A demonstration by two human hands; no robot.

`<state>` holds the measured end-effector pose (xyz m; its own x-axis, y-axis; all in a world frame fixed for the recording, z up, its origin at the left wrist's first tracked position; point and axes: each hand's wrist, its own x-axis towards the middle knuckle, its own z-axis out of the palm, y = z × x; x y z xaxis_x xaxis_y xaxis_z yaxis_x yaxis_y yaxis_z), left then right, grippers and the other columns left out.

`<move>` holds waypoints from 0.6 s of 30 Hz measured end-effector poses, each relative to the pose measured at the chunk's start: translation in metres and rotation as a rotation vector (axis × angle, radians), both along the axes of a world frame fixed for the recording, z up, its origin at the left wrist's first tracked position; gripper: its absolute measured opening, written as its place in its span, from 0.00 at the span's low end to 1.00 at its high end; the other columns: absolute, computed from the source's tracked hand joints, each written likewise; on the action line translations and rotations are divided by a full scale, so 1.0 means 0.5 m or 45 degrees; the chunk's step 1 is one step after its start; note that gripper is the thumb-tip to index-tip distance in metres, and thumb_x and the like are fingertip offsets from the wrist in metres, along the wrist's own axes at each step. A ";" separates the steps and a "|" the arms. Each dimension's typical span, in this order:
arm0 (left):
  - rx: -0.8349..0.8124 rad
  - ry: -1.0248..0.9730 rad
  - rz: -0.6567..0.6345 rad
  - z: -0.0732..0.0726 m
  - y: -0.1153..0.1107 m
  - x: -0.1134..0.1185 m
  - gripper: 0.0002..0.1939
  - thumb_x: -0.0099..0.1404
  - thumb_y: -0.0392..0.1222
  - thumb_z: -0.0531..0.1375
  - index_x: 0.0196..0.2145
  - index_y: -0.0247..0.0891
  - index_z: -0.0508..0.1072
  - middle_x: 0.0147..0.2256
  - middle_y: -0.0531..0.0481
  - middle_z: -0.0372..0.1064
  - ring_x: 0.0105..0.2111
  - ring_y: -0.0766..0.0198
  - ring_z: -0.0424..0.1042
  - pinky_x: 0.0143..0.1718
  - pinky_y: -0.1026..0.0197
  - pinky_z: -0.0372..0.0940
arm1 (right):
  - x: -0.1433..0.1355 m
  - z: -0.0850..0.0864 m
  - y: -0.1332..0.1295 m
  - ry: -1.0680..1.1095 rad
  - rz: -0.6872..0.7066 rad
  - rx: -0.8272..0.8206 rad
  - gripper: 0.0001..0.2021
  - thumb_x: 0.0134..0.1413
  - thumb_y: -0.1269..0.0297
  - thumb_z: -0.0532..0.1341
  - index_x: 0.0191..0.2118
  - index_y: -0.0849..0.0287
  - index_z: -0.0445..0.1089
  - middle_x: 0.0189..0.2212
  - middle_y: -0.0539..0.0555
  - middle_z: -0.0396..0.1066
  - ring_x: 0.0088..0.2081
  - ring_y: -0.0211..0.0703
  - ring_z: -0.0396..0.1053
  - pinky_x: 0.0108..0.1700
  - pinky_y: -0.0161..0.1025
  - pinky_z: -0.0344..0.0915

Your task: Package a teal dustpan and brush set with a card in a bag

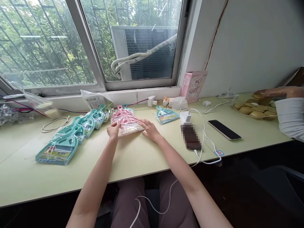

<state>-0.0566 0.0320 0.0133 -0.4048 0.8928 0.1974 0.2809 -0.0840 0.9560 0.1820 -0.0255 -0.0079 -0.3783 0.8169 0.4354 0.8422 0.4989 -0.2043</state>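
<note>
A pink mini dustpan and brush set (pixel 130 127) in a clear plastic wrapper lies on the table in front of me, overlapping another pink set (pixel 118 112) behind it. My left hand (pixel 113 130) is closed, its fingertips pinching the left edge of the front set. Stretched and apart, the fingers of my right hand (pixel 150 130) rest at the set's right edge. To the left, several wrapped teal sets (pixel 58 152) lie overlapped in a slanting row. One more teal set (pixel 167 115) lies alone, right of my hands.
A phone (pixel 191 136) with a charger and white cables (pixel 204 126) lies to the right, beside a black phone (pixel 224 129). Farther right, a co-worker's hand (pixel 280 91) is over a plate of brownish rounded pieces (pixel 257 113). A pink box (pixel 194 86) stands by the wall.
</note>
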 end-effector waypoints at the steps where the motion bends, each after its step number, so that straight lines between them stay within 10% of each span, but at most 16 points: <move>1: 0.010 0.005 -0.022 0.007 -0.010 0.013 0.09 0.49 0.39 0.67 0.31 0.36 0.77 0.30 0.47 0.75 0.39 0.53 0.76 0.46 0.53 0.69 | -0.001 0.001 -0.001 -0.015 0.006 0.014 0.31 0.55 0.73 0.59 0.64 0.51 0.60 0.69 0.54 0.53 0.69 0.54 0.48 0.64 0.53 0.58; 7: 0.170 -0.310 -0.308 0.025 -0.039 0.071 0.21 0.48 0.41 0.65 0.42 0.36 0.76 0.38 0.48 0.74 0.36 0.61 0.74 0.39 0.60 0.68 | -0.012 0.001 0.005 -0.054 0.023 0.165 0.28 0.50 0.84 0.52 0.56 0.56 0.64 0.57 0.56 0.65 0.56 0.48 0.60 0.55 0.43 0.62; 15: -0.195 -0.688 -1.001 0.008 -0.061 0.099 0.22 0.49 0.41 0.66 0.43 0.37 0.70 0.33 0.50 0.72 0.33 0.62 0.73 0.34 0.63 0.66 | 0.012 0.007 0.001 -0.264 -0.218 0.532 0.12 0.62 0.81 0.51 0.41 0.58 0.66 0.37 0.55 0.71 0.43 0.48 0.64 0.46 0.44 0.55; 18: -0.253 -0.660 -1.006 0.005 -0.063 0.100 0.18 0.51 0.43 0.68 0.40 0.36 0.74 0.33 0.47 0.74 0.36 0.59 0.74 0.36 0.62 0.68 | 0.011 0.018 -0.010 -0.387 -0.202 0.619 0.14 0.64 0.80 0.47 0.40 0.57 0.66 0.38 0.55 0.71 0.41 0.48 0.64 0.44 0.44 0.53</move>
